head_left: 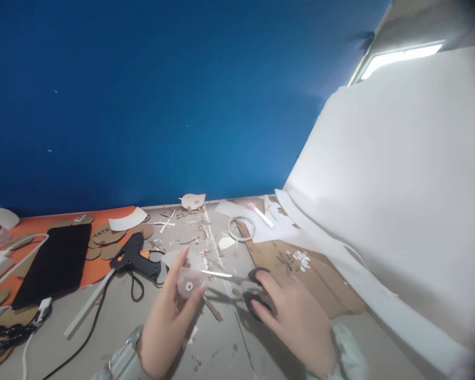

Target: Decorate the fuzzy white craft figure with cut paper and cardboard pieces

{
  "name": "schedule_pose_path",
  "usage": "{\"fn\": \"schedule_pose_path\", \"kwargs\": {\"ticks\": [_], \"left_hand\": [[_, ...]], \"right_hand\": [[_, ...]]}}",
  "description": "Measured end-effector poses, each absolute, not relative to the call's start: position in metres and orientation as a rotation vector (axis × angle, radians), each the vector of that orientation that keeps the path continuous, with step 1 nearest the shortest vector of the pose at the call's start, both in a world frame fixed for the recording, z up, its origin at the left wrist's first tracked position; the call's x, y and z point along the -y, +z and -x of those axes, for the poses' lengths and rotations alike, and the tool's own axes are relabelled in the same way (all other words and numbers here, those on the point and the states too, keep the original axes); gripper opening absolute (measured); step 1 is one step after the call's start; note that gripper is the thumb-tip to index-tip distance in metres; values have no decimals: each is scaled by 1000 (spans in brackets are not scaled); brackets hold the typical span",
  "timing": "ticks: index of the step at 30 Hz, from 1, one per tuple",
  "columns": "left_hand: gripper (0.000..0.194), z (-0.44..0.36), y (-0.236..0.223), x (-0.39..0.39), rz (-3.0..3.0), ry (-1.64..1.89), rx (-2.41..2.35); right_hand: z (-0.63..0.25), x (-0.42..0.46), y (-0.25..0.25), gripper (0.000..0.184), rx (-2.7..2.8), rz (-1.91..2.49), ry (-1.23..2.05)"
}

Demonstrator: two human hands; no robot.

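My left hand (166, 316) pinches a small round pale piece with a white ring (189, 285) on it, fingers closed round its edge. My right hand (295, 319) grips black-handled scissors (237, 279), fingers through the loops, with the blades pointing left and meeting the round piece. Both hands hover just above a grey table (114, 322) littered with paper and cardboard scraps.
A black glue gun (136, 257) with a cord lies left of the hands, beside a black tablet (53, 264) on an orange mat (43, 224). A tape ring (241, 228), brown cardboard (301, 274) and a large white sheet (399, 200) lie to the right. A blue wall stands behind.
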State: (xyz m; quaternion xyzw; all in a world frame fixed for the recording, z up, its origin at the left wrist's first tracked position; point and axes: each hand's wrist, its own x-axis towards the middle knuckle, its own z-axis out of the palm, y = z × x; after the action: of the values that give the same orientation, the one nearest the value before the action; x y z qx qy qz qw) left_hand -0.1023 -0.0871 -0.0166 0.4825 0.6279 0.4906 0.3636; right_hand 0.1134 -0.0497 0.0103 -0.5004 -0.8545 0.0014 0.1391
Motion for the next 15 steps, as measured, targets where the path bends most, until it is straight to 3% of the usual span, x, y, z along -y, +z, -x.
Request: {"fn": "schedule_pose_path", "kwargs": {"ticks": [5,15], "left_hand": [[68,101,-23,79,-1050,1471,-1596],[92,93,-27,71,-733,1565,-1384]], "right_hand": [[-112,35,-10,27,2441,1340,-76],[-126,19,-31,27,2464,1275,-181]]}}
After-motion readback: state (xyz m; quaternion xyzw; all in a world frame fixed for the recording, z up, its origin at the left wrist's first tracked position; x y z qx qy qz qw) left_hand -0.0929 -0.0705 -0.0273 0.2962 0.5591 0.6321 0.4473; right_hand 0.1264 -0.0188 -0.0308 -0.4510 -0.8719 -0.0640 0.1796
